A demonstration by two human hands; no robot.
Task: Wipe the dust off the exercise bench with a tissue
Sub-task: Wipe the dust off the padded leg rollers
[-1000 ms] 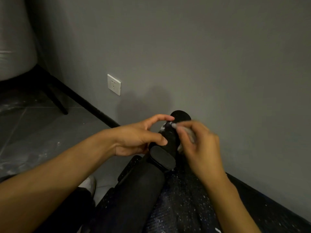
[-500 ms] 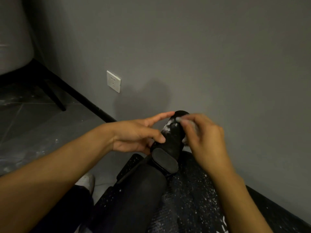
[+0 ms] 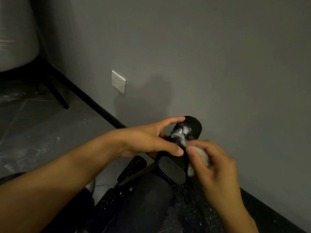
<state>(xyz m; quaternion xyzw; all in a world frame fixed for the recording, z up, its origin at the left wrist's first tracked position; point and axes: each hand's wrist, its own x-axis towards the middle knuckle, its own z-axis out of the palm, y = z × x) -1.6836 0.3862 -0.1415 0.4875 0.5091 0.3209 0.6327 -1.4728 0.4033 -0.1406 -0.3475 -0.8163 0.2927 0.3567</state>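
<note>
Fingers [image 3: 192, 152] on one tissue [image 3: 204, 156], one roller [image 3: 193, 126]

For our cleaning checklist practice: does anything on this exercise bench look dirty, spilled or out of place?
Yes. A white dust smear marks the black foam roller, held by the left hand; the right hand holds a tissue beside it. White specks also dot the bench pad.

roller pad [image 3: 188, 130]: black foam by the look of it, matt, a bit fuzzy, chalky white smear on top
end cap [image 3: 171, 172]: smoother dark plastic, dull sheen
tissue [image 3: 204, 155]: soft crumpled white paper
bench [image 3: 190, 216]: dark, matt, speckled with white dust
wall [image 3: 218, 64]: flat matt grey paint
socket [image 3: 118, 81]: smooth white plastic
</note>
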